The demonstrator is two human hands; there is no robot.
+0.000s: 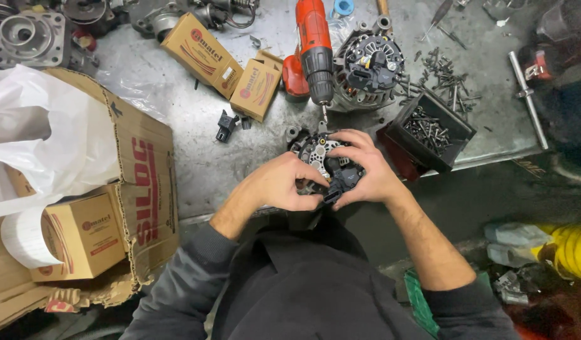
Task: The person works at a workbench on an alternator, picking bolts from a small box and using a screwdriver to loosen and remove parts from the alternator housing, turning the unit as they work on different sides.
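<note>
Both hands are closed around an alternator (pixel 322 157) that sits near the front edge of the metal tabletop (pixel 196 157), just in front of the person's body. The left hand (pixel 284 186) wraps its near left side, fingers curled and pressed on the casing. The right hand (pixel 360 170) covers the right side, its fingers pinching a small black plastic part (pixel 341 182) on the back of the alternator.

The alternator looks heavy and stiff, a metal body with fins and sharp edges, probably a little oily. I judge that it is safest to hold it by the round casing. The black plastic part seems lighter and easier to break.

The tabletop is grey, scratched and crowded: a red drill (pixel 312 53) and a second alternator (pixel 369 69) lie behind, a black tray of screws (pixel 429 132) is near on the right, small cardboard boxes (pixel 227 69) on the left. Free room is little.
</note>
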